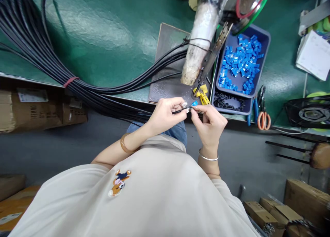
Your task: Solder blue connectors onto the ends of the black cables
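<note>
1. Smooth, round black cables (55, 70) sweep as a thick bundle from the upper left, cinched by a thin red tie (70, 81), and fan out towards the centre.
2. A glossy green tabletop (139, 10) carries a flat, dull grey mat (167, 89) at upper centre, with a white-wrapped post (198, 44) slanting over it.
3. Right of centre, a grey-blue plastic tray (265, 55) holds shiny blue plastic pieces (239, 61); small black pieces (227, 102) fill another just below. A yellow plastic tool (203, 95) lies left of them.
4. The table's front edge runs across mid-frame. Green surface spreads broadly between bundle and mat; grey floor (247, 147) shows below the edge at right.
5. The single black cable (177, 111) being handled lies at frame centre, against that edge, between both hands.
6. The left hand (165, 113) grasps this cable between thumb and curled fingers.
7. The right hand (208, 122) bends inward, thumb and forefinger close together at the cable's end, beside a small blue piece (194, 103); what they pinch cannot be told.
</note>
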Available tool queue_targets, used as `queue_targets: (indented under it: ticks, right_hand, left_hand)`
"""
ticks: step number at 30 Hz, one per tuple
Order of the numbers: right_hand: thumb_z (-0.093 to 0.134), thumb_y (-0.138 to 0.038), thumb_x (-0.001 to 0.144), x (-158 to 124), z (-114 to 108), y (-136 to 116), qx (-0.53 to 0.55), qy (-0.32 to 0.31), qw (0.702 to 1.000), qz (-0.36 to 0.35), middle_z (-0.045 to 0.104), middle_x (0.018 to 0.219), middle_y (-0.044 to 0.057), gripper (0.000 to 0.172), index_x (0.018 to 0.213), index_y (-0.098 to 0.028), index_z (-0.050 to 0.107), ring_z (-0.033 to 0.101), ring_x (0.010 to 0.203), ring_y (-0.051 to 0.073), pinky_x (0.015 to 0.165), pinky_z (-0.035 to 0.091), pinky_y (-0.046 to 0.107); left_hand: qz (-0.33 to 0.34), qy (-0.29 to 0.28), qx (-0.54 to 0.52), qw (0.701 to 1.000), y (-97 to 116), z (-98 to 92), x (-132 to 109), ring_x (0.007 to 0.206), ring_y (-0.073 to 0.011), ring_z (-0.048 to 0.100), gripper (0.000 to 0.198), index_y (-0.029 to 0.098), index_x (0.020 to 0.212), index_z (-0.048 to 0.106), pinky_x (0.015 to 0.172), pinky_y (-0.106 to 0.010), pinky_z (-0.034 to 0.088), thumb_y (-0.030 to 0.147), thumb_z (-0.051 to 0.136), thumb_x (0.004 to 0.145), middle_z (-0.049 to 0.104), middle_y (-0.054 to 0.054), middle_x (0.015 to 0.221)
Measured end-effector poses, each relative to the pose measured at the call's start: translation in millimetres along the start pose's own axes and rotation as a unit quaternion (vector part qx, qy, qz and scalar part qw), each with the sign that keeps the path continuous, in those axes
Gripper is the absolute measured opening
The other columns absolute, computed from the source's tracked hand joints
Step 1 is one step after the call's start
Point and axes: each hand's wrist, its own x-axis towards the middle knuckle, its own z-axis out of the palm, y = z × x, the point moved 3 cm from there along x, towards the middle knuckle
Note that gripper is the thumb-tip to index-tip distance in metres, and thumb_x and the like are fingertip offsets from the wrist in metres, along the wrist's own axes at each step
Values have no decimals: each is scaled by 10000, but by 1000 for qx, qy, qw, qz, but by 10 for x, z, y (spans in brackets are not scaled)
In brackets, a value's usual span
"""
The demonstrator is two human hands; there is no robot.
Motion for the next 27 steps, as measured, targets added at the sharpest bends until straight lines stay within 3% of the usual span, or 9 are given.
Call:
queue_targets:
  ticks: [6,11,13,16,19,22,27]
  right_hand:
    - [654,-133,847,12,-13,-28,-15,-10,1000,-11,692,758,-19,57,842,-189,645,622,660,73,617,443,207]
    - [643,-174,871,19,-15,6,11,-24,999,19,653,736,-38,42,834,-189,631,513,570,41,573,391,201]
    - [624,-215,888,9,-13,55,68,-56,994,65,612,684,-51,75,819,-189,615,431,497,32,512,348,206]
    - [621,-286,892,-15,-8,124,204,-133,960,141,567,616,-65,142,788,-194,594,409,448,36,443,296,204]
    - [621,-321,892,5,-74,151,276,-99,942,166,579,604,-60,178,766,-200,584,489,489,54,465,343,198]
    - [607,-342,900,60,-148,154,210,-12,964,163,623,644,-50,150,844,-206,637,468,478,51,473,342,209]
    - [621,-375,888,95,-51,115,139,-76,976,153,600,608,-53,199,813,-197,663,367,436,40,442,275,228]
  left_hand:
    - [50,27,68,996,4,9,-14,563,-48,292,135,146,660,510,529,-188,268,153,583,773,341,68,580]
    - [18,9,8,1000,-22,-3,-10,566,-53,397,113,138,710,555,539,-180,348,182,594,806,463,42,611]
    - [4,-20,-39,999,-3,-11,-13,564,-57,467,95,127,753,593,554,-177,402,190,588,824,536,25,627]
    - [9,-67,-90,994,57,-30,-31,564,-64,530,102,107,844,658,567,-174,455,184,594,827,609,5,642]
    - [15,-78,-116,990,90,-56,-45,584,-68,561,132,98,868,706,561,-165,472,196,656,794,672,-21,696]
    - [7,-68,-140,988,74,-56,-36,609,-69,581,120,98,829,726,565,-154,473,196,697,766,701,-35,733]
    - [-12,-35,-138,990,21,-27,7,593,-49,534,66,110,783,707,565,-143,440,162,667,775,644,-2,681]
